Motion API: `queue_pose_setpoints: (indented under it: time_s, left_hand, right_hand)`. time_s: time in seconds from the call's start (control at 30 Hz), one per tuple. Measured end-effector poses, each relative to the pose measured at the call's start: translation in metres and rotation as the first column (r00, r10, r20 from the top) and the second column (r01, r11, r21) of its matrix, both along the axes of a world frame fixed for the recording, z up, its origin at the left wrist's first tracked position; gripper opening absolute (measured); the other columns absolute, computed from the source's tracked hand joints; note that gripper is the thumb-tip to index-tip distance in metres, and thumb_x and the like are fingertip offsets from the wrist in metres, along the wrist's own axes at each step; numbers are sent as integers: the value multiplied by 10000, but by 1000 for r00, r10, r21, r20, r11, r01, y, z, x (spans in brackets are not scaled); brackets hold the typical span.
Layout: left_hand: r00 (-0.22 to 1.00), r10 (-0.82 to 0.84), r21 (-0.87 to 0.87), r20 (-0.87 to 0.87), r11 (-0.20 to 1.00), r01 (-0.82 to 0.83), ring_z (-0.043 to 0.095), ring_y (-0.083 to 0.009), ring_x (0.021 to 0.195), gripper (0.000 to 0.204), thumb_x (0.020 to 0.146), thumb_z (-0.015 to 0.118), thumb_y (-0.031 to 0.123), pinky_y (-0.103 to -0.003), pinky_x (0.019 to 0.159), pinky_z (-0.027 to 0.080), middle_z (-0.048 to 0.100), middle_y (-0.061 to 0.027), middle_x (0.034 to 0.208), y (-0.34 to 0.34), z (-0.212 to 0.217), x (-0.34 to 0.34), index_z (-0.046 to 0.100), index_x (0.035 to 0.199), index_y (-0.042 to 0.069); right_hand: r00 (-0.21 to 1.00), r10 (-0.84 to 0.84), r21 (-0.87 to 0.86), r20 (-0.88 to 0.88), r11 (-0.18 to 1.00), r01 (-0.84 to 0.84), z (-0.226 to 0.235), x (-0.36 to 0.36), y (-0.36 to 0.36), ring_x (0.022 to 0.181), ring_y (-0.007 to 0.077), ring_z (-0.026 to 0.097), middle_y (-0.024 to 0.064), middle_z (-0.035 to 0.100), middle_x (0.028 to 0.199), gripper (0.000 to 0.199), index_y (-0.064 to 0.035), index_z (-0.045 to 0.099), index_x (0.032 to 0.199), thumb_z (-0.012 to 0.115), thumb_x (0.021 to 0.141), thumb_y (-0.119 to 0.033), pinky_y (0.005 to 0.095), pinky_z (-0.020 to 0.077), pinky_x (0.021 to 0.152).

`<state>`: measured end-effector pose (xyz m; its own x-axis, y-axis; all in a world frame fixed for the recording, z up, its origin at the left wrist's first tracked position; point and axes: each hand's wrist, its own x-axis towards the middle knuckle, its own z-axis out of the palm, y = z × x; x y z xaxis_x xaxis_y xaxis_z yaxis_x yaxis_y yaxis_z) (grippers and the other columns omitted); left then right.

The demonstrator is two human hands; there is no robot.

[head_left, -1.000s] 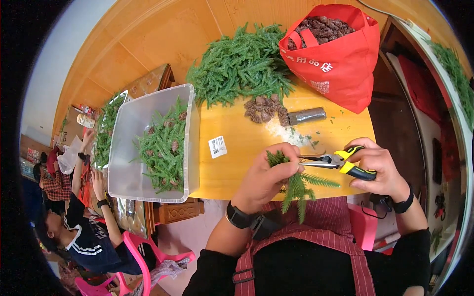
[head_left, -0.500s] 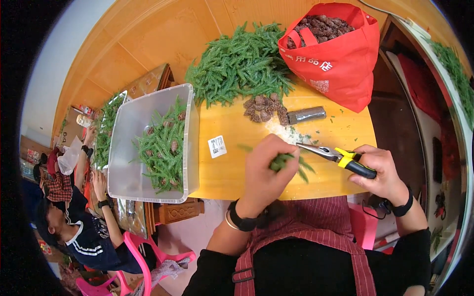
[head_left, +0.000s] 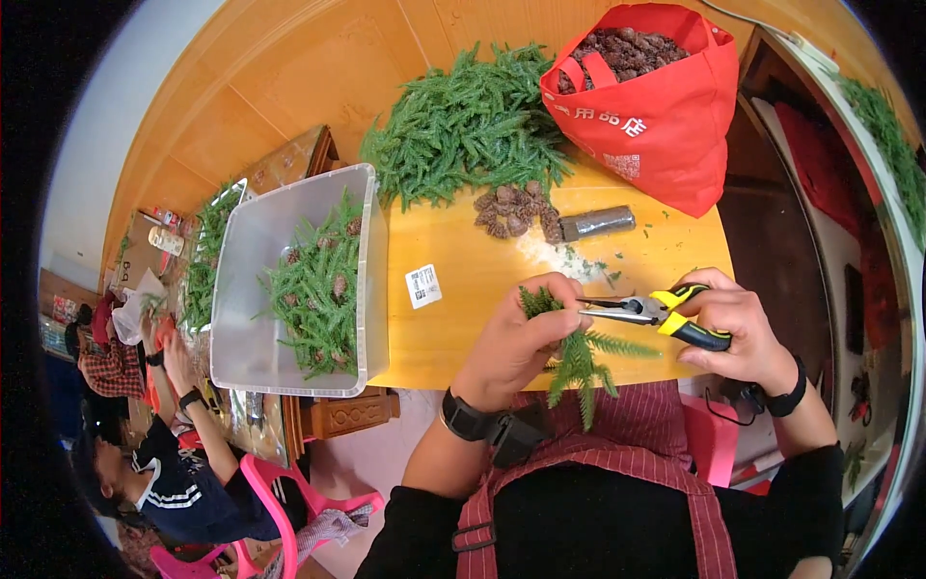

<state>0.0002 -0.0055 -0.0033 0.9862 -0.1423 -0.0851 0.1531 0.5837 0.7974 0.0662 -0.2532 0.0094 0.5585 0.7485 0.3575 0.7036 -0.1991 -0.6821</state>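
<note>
My left hand point(head_left: 521, 333) is closed around an artificial green pine sprig point(head_left: 579, 372), whose fronds hang out below and to the right of the fingers. In my right hand point(head_left: 738, 328) is a pair of needle-nose pliers point(head_left: 666, 314) with yellow and black handles. Its handles are spread and its jaws are slightly parted, the tips at my left fingertips. What lies between the tips is too small to make out. Just beyond my hands, a cluster of pine cones point(head_left: 511, 207) rests beside a dark bundle in clear wrap point(head_left: 598, 223).
A clear plastic bin point(head_left: 376, 289) at left holds pine sprigs with cones. Behind stands a heap of green sprigs point(head_left: 468, 125) and a red bag point(head_left: 666, 125) full of pine cones. A white label point(head_left: 422, 287) and white crumbs lie on the yellow table point(head_left: 434, 352). A co-worker point(head_left: 183, 473) sits far left.
My left hand has turned, bringing the sprig's fronds into fuller view. The pliers' handles have spread wider and their jaws parted. The co-worker's hands have come together.
</note>
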Motion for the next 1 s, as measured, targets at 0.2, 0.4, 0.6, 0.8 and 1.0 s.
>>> queue_pose_setpoints:
  time_s: [0.2,0.4,0.6,0.8,1.0]
  left_hand:
    - [995,-91,-150,-49,985,82,482,-141,718,180,708,600,105,-249,643,389,481,-51,782,-5,-6,-2,463,814,55]
    - [992,-123,-222,-39,969,111,431,-147,652,153,708,572,81,-250,575,354,448,-43,731,-6,-8,-2,456,805,59]
    - [999,-26,-94,21,995,28,527,-111,751,102,740,608,45,-234,672,410,499,-16,844,-2,-6,2,533,809,50]
    - [558,47,503,828,375,-778,483,-156,613,101,691,590,-74,-240,557,372,517,-60,674,-8,-3,9,535,743,-8]
    - [582,181,437,792,497,-750,484,-175,594,128,661,602,-79,-256,537,376,520,-73,658,-8,-6,7,543,746,-4]
  right_hand:
    - [999,49,31,24,998,-50,0,2,1,876,314,551,102,604,767,330,-42,486,593,725,653,-261,381,429,753]
    - [998,54,29,32,998,-55,0,3,0,864,311,555,90,604,738,294,-37,524,616,731,649,-244,369,438,746]
    - [1000,-7,7,7,1000,7,1,-3,-2,712,300,569,92,557,638,287,-21,542,643,720,662,-246,346,454,702]
    - [974,-163,-144,-155,979,141,4,-14,2,660,288,548,90,496,593,319,2,528,658,705,669,-264,355,451,719]
    - [995,-78,26,-54,996,80,0,-13,9,675,300,536,98,506,617,336,7,529,665,706,655,-278,378,421,790]
